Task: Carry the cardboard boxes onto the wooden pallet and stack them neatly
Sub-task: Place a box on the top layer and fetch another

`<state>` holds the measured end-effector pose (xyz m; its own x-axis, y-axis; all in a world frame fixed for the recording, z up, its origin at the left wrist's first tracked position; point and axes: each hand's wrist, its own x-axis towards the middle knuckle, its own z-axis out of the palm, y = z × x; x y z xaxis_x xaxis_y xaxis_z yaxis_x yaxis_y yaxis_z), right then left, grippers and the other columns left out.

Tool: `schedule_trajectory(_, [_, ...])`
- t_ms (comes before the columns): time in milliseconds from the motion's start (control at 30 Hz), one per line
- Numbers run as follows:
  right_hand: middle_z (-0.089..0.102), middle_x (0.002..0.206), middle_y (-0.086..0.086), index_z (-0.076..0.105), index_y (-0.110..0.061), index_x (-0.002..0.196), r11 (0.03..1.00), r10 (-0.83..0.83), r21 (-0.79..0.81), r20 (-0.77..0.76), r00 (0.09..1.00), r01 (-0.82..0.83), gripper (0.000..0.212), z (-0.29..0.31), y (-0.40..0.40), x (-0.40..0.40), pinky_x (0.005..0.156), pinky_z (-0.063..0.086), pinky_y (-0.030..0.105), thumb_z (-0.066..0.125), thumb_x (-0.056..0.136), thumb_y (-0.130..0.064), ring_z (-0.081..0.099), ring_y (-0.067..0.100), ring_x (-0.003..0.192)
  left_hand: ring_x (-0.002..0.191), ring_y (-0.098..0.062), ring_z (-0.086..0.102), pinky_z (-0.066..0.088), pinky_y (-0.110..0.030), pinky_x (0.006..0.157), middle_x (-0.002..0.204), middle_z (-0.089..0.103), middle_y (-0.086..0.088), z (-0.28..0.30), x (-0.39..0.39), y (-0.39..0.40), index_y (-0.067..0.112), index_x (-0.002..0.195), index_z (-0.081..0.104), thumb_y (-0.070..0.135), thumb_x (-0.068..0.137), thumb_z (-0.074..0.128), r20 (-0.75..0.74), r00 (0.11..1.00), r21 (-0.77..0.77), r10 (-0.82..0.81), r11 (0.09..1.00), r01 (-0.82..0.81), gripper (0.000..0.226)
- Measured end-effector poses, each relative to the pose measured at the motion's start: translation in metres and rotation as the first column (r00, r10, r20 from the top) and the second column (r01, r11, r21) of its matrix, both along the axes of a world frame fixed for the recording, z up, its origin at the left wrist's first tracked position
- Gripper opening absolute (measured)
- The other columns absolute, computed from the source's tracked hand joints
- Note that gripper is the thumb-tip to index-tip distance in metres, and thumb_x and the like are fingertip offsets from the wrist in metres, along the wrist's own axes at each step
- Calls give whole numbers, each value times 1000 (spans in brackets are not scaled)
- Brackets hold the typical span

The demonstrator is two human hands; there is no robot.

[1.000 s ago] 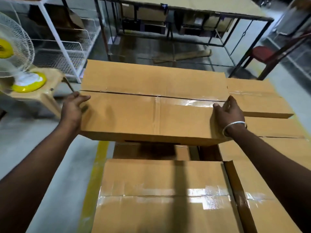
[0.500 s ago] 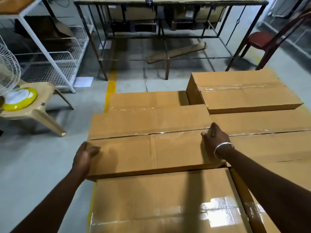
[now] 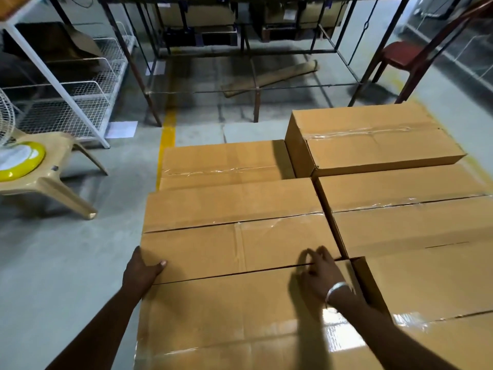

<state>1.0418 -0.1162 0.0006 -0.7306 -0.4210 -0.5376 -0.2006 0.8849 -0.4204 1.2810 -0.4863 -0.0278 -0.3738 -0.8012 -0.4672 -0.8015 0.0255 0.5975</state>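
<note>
A long taped cardboard box [image 3: 234, 225] lies flat in the left row of the stack, level with its neighbours. My left hand [image 3: 141, 271] clasps its near left corner, palm on the side and thumb on top. My right hand [image 3: 317, 276], with a silver bangle, hovers with loose fingers over the seam between this box and the nearer box [image 3: 240, 321]. Another box [image 3: 221, 161] lies lower behind it. To the right sit a level box [image 3: 405, 209] and a raised box [image 3: 373, 140] further back. The pallet is hidden beneath the boxes.
A beige plastic stool [image 3: 53, 166] carrying a fan base stands on the floor at left, beside a white wire rack [image 3: 74, 102]. A yellow floor line [image 3: 168, 134] runs toward a metal-frame table [image 3: 253, 89]. A red chair [image 3: 400, 54] stands at the far right.
The carried box has come down from the air into the left row and now rests flat. My right hand has left its right end and moved to its near edge.
</note>
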Motion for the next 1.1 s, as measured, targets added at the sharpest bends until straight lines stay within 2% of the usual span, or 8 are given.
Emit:
schedule_trajectory(133, [8,163,3,33,-27,150,1000,-5,-14,55,998,6,75,-12,43,74,106,39,25,64,83,-41,55,20,123,124,-44,49,41,-56,103,141,50,-17,0,3,0,17,146,33,31,77,82,0,999,38,-38,999,38,86])
schedule_trajectory(267, [-13,163,-5,11,-41,153,983,120,134,52,991,-126,90,-22,81,113,113,35,36,59,77,-44,19,18,149,126,-45,47,41,-56,103,144,46,-19,-6,-4,8,19,150,23,36,78,80,25,997,52,-68,996,66,93])
schedule_trajectory(400, [-25,159,-14,-11,-51,149,949,191,230,119,974,-215,106,-21,100,124,118,26,47,65,76,-37,-5,17,152,124,-45,48,42,-54,102,143,46,-20,-15,1,6,16,149,24,43,80,77,15,995,63,-95,994,94,91])
schedule_trajectory(467, [-25,158,-16,-15,-56,145,944,221,222,121,968,-244,110,-19,104,124,118,26,45,69,75,-36,-6,18,152,120,-45,51,43,-52,99,137,50,-26,-15,7,15,3,140,36,48,82,73,48,997,37,-66,997,64,82])
schedule_trajectory(600, [-17,163,-1,-3,-36,155,929,268,236,108,957,-286,110,-18,102,118,121,20,35,74,76,-30,-4,23,152,117,-53,51,42,-54,97,130,50,-37,-10,28,50,-11,132,40,42,94,58,70,998,-64,3,998,2,67])
schedule_trajectory(733, [-18,163,7,-15,-39,151,884,362,283,92,928,-373,114,-24,102,118,121,15,32,70,76,-35,-5,30,151,127,-49,46,37,-52,106,144,45,-26,-9,65,74,6,149,32,42,100,45,21,1000,-15,-9,1000,9,62])
schedule_trajectory(1000, [-21,162,5,-7,-29,156,848,414,308,122,902,-431,107,-22,102,114,121,22,33,68,79,-31,2,26,152,118,-39,58,45,-41,90,133,60,-16,4,160,166,17,144,43,43,95,55,39,998,-7,39,999,-39,57])
schedule_trajectory(1100, [-21,162,9,-18,-29,152,823,458,317,121,881,-471,117,-26,104,112,121,18,36,69,75,-38,-3,27,152,123,-37,56,42,-42,100,136,59,-13,6,201,200,23,139,51,50,95,51,78,986,-5,145,989,-145,52])
